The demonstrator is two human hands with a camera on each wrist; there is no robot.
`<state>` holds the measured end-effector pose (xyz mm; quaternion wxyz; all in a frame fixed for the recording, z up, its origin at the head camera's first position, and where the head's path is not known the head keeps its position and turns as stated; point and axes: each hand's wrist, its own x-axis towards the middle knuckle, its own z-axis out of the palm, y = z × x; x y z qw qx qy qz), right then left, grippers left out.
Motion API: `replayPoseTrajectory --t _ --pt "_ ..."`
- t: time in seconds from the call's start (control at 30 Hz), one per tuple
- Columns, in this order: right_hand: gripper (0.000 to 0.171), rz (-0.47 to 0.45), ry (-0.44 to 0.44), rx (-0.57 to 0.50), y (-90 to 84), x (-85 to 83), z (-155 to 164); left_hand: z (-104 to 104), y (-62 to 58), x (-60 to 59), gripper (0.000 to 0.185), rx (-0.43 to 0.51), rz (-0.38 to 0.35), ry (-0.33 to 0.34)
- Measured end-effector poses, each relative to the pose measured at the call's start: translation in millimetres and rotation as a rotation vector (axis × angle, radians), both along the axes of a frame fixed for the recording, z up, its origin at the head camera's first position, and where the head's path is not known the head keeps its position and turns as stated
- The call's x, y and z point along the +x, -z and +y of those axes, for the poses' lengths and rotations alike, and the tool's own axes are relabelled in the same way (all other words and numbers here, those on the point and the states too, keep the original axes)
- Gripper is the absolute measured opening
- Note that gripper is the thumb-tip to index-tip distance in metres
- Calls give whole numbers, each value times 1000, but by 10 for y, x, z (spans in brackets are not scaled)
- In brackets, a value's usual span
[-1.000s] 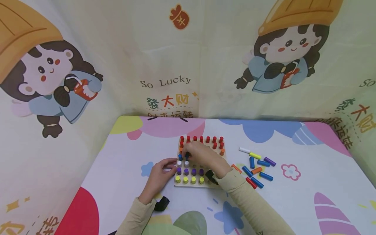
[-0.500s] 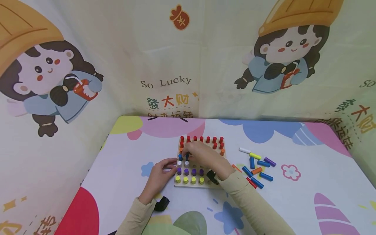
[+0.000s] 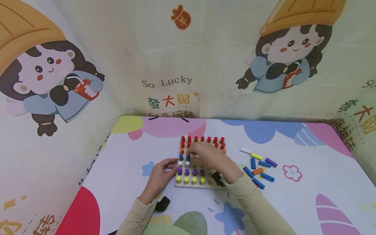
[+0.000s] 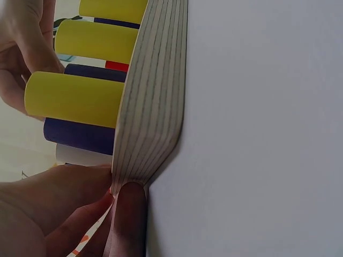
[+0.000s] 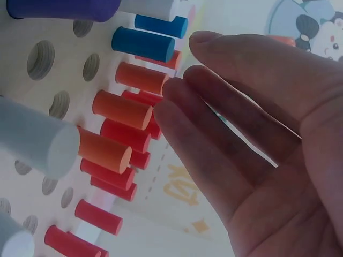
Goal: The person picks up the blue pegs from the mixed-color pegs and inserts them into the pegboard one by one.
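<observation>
A wooden pegboard (image 3: 188, 186) lies on the table with rows of coloured pegs upright in its holes. My left hand (image 3: 161, 174) is at its left edge; in the left wrist view the fingertips (image 4: 131, 201) grip the board's corner. Over the board, my right hand (image 3: 210, 156) has its fingers parted and holds nothing. Just off its fingertips, a blue peg (image 5: 143, 44) stands in its hole beside another blue peg (image 3: 181, 157). Orange pegs (image 5: 123, 110) and red pegs (image 3: 209, 139) fill holes toward the far side; yellow pegs (image 3: 186, 180) and purple pegs (image 3: 187, 172) line the near side.
Right of the board lie several loose pegs: blue (image 3: 267, 177), orange (image 3: 258, 171), purple (image 3: 271, 162), yellow (image 3: 256, 156) and white (image 3: 245, 150). My right sleeve (image 3: 257, 199) partly covers this pile's near side. A printed curtain (image 3: 217, 65) rises behind the table.
My right hand has let go of the second blue peg, which now stands in the board, and has drawn slightly to the right. My left hand keeps its place at the board's edge.
</observation>
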<state>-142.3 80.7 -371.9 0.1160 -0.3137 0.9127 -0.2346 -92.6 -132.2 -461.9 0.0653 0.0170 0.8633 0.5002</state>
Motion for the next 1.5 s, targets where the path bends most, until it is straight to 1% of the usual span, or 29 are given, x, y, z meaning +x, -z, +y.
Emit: replayPoseTrajectory --t 0.4,0.63,0.77,1.0,1.13,1.33,1.5 --pt "21 33 64 -50 22 100 199 10 -20 7 34 -3 -1 -4" --pt "20 41 93 -65 65 118 280 11 -27 10 34 -6 5 -5" --pt "21 49 94 -61 69 132 324 10 -20 8 34 -5 6 0" --pt "19 107 68 -28 61 156 412 6 3 5 33 8 8 1" --pt "21 91 90 -22 77 175 453 5 10 1 33 1 6 2" --pt "23 52 152 21 89 197 525 3 18 2 33 -7 2 -1" --pt "24 43 163 36 100 215 618 6 15 5 34 -2 1 -3"
